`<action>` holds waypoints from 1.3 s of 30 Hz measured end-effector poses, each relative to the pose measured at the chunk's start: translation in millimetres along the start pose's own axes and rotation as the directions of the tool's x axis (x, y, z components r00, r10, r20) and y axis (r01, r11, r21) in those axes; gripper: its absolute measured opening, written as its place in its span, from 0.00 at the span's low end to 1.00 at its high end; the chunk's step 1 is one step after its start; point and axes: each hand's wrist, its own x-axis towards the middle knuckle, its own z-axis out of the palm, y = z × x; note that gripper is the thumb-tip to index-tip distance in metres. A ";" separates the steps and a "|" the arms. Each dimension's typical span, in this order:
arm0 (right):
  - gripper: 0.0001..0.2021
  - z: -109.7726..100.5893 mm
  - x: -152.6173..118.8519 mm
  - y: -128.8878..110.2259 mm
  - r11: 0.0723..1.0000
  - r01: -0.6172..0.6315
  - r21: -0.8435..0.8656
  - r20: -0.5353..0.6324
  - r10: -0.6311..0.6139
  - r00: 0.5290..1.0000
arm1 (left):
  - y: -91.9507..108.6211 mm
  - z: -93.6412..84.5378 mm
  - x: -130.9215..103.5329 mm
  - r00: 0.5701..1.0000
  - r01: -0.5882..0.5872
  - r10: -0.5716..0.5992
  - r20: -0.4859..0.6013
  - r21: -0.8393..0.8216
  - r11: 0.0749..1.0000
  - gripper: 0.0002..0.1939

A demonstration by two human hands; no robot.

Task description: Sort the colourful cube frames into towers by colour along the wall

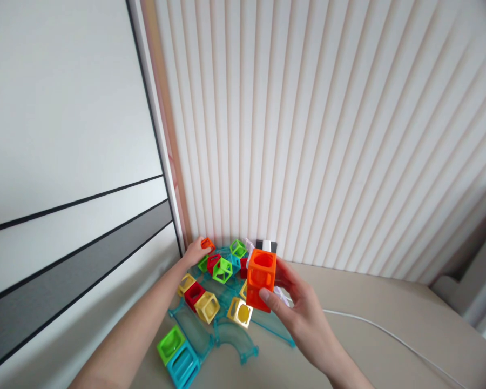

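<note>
My right hand [294, 297] is closed on a tall orange block piece [261, 280], upright above the pile, with a round opening on top; my thumb presses its near face. At the back left, my left hand [195, 252] has its fingers on a small orange block [207, 244] beside the pile. Between the hands lie green [222, 270], red [213, 262] and blue open-sided blocks. Nearer to me are a yellow-red-yellow row [195, 295], a yellow block [240, 312] and a joined green and blue pair [172, 344].
Translucent teal track pieces [233, 335] lie under and around the blocks. A black and white item [266, 246] is by the ribbed wall [308, 135]. A white cable [372, 324] crosses the beige surface [348, 286] at right. A white panel [65, 108] stands left.
</note>
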 end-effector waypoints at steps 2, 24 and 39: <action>0.28 -0.3 -0.3 -0.4 1.000 0.000 -0.012 -0.009 0.000 1.000 | 4.7 0.1 -3.9 0.997 -0.041 0.039 -0.069 -0.038 0.998 0.18; 0.25 -20.8 8.2 -4.6 0.981 0.138 0.134 -0.365 -0.081 0.927 | 184.3 1.1 -130.9 0.931 -0.361 0.189 -0.311 -0.728 0.583 0.23; 0.17 -36.5 10.8 -8.7 0.954 0.241 0.181 -0.587 -0.092 0.805 | 232.8 28.1 -208.0 0.890 0.281 0.325 0.321 -0.945 0.165 0.27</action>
